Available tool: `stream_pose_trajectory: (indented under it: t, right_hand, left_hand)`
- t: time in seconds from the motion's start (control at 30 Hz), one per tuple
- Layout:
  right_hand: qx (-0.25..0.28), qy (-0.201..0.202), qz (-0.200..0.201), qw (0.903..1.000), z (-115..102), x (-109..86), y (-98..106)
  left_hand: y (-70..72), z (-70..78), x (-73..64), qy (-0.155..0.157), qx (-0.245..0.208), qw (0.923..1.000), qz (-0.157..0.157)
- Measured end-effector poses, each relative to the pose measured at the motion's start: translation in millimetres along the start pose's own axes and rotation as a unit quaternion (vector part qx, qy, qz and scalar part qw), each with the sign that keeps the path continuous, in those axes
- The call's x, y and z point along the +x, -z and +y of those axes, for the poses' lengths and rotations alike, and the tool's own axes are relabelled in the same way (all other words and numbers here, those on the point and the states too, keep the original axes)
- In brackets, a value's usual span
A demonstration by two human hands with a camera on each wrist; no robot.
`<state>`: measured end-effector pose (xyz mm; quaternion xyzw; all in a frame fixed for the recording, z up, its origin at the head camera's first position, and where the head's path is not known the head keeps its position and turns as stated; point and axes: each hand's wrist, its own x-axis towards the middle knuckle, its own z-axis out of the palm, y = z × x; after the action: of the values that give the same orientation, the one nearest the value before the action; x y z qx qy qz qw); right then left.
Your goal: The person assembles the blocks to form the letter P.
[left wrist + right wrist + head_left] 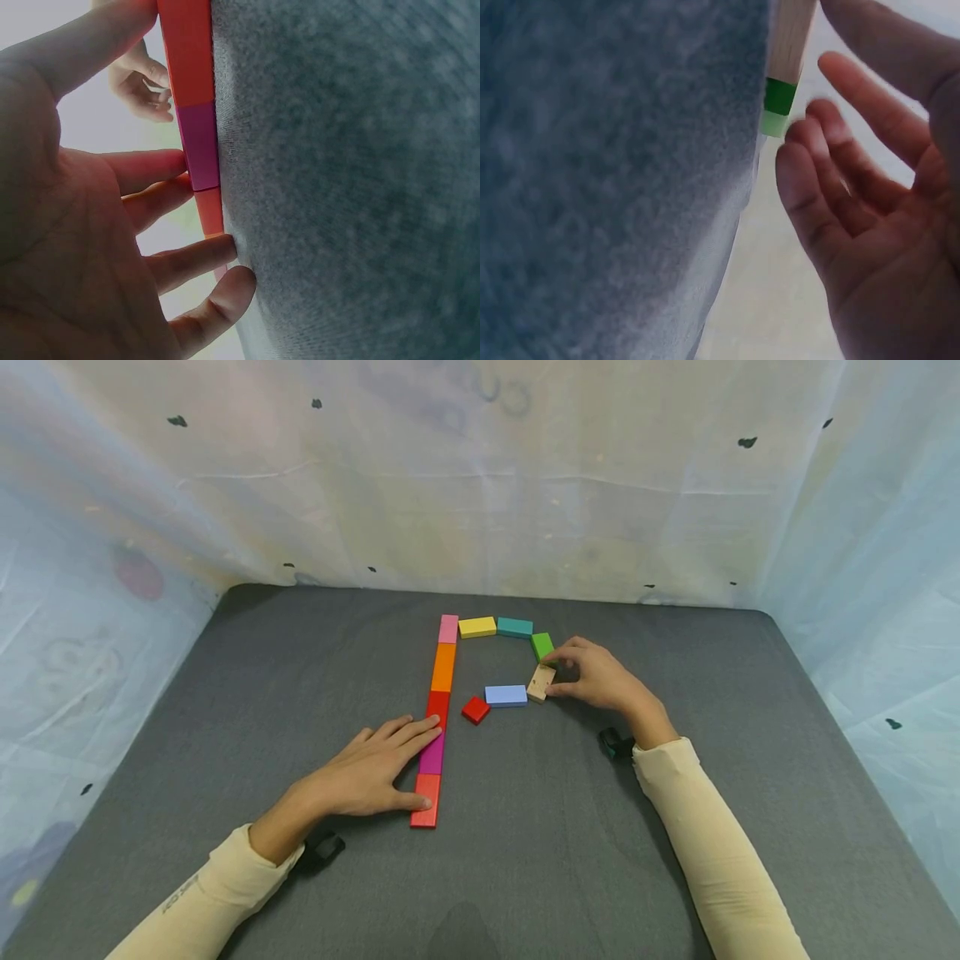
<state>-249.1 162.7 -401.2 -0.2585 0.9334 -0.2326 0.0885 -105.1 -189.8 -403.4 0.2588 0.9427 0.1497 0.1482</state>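
My left hand [367, 768] lies across a straight column of flat blocks, its fingers extended. Its fingertips rest by the red block [438, 706] and the magenta block [431, 758], with the thumb on the coral-red block [425, 797]. An orange block [443, 668] and a pink block [448, 628] continue the column. On the right, my right hand [600, 677] has its thumb and index finger at the plain wooden block [540, 683]; in the right wrist view the index fingertip looks slightly apart from it. A green block [542, 647] adjoins the wooden block's far end.
A yellow block [477, 627] and a teal block [515, 627] run from the pink block toward the green one. A light blue block [506, 696] lies beside the wooden block. Left of it sits a small red block [476, 710], turned askew. Grey cloth [525, 877] covers the table.
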Motion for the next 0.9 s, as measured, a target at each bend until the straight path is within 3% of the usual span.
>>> stream_pose_trajectory:
  t: [0.37,0.67,0.9]
  right_hand:
    - [0.021,0.025,0.006,0.9994,-4.4,-0.6,-5.1]
    - [0.035,0.001,-0.002,0.9994,-9.8,3.8,-8.7]
    - [0.009,0.015,-0.003,0.9999,-3.6,-0.6,-1.3]
  left_hand:
    - [1.4,1.9,-0.1,0.001,0.001,1.0,-0.002]
    - [1.8,2.0,0.0,0.002,-0.002,1.0,-0.003]
    - [1.7,0.8,0.4,-0.003,0.002,1.0,0.0]
